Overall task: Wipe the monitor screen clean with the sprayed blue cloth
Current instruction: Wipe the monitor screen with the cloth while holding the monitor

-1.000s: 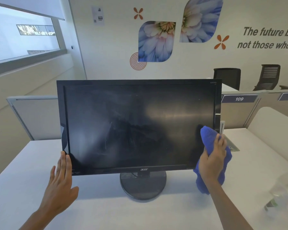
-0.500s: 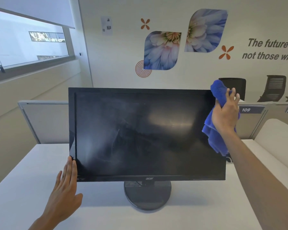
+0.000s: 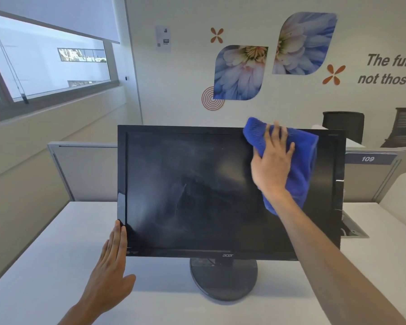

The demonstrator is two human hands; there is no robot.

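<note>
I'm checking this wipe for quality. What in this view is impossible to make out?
Head view only:
- Black monitor screen under the blue microfibre cloth: hidden by cloth and right hand.
- Grey wall lettering: cut by the right edge.
- Left hand palm side: faces away.

My right hand (image 3: 271, 160) pressed the blue cloth (image 3: 300, 165) flat against the upper right part of the monitor (image 3: 192, 195) screen, fingers spread and fairly straight, the cloth bunched past my fingertips over the top bezel and hanging below my wrist. My left hand (image 3: 110, 266) lay open with straight fingers against the monitor's lower left corner, fingertips touching the left bezel. The dark screen showed smears and streaks across its middle. The monitor stood on its round base (image 3: 223, 280) on the white desk (image 3: 45, 266), in front of a grey partition (image 3: 85, 170). Behind, flower decals (image 3: 240, 71) marked the wall and two black chairs (image 3: 343, 125) stood at right.
</note>
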